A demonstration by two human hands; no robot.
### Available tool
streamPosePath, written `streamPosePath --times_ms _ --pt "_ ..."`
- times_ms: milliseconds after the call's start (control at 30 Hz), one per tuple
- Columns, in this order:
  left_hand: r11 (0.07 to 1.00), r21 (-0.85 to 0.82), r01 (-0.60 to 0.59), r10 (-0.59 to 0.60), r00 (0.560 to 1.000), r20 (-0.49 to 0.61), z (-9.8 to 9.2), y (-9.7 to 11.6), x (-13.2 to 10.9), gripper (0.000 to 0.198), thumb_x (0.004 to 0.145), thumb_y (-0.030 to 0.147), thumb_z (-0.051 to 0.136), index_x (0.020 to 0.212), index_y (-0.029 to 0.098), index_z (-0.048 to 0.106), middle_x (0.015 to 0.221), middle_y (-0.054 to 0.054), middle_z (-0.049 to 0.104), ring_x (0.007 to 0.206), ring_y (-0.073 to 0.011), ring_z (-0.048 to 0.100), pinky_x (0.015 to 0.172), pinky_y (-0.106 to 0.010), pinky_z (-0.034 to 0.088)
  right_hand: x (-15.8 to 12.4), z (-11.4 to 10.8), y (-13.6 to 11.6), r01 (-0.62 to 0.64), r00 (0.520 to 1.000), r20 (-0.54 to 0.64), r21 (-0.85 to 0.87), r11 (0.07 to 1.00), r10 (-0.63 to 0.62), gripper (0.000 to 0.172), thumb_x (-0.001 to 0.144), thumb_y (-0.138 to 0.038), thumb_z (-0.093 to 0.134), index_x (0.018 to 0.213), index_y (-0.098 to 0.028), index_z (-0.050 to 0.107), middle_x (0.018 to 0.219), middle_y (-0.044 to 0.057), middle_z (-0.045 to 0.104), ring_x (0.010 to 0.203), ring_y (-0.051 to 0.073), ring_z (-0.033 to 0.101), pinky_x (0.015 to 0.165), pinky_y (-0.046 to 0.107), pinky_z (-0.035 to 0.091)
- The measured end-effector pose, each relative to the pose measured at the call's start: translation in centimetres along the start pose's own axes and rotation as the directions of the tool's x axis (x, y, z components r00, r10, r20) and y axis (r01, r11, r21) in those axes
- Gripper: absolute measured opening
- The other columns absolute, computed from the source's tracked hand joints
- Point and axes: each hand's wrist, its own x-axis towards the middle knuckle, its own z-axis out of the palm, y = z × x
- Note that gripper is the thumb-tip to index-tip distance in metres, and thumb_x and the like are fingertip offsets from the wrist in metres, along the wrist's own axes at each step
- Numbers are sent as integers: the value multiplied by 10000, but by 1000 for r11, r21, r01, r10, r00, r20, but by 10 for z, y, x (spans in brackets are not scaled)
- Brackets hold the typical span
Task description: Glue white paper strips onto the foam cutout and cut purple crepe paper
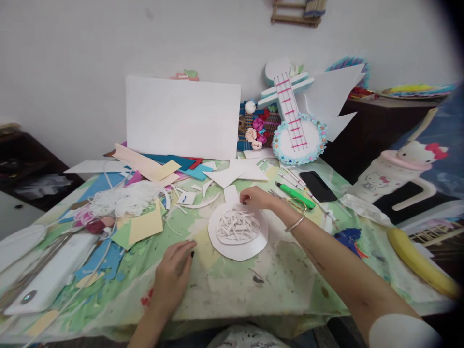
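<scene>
A white paper disc (237, 244) lies on the table with a heap of small white paper strips (237, 225) on its middle. My right hand (256, 197) rests at the disc's far edge, fingers pinched together on something I cannot make out. My left hand (173, 275) lies flat on the table (282, 280) to the left of the disc, fingers together and touching nothing else.
Coloured paper scraps and a tangle of white strips (125, 199) lie at left. A white sheet (183, 117) and a paper guitar (295, 130) lean on the wall. Scissors, a green marker (294, 195), a phone (317, 185), a white bottle (393, 176) and a banana (416, 263) sit at right.
</scene>
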Motion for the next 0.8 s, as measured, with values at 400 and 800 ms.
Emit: streamPosePath --times_ms 400,800 --pt "996 -56 -68 71 996 51 17 9 -9 262 872 267 441 996 250 670 1045 -69 674 1009 -216 611 890 -391 521 -3 -6 -32 -229 965 160 118 966 209 303 637 -50 550 868 -135 725 759 29 706 693 129 622 559 167 413" --pt "994 -76 -76 82 994 77 21 5 -10 256 874 270 450 1012 255 665 1053 -64 682 1009 -216 616 892 -386 522 6 -7 -40 -287 947 158 12 958 281 277 634 -53 578 836 -146 744 803 42 725 734 151 638 575 188 418"
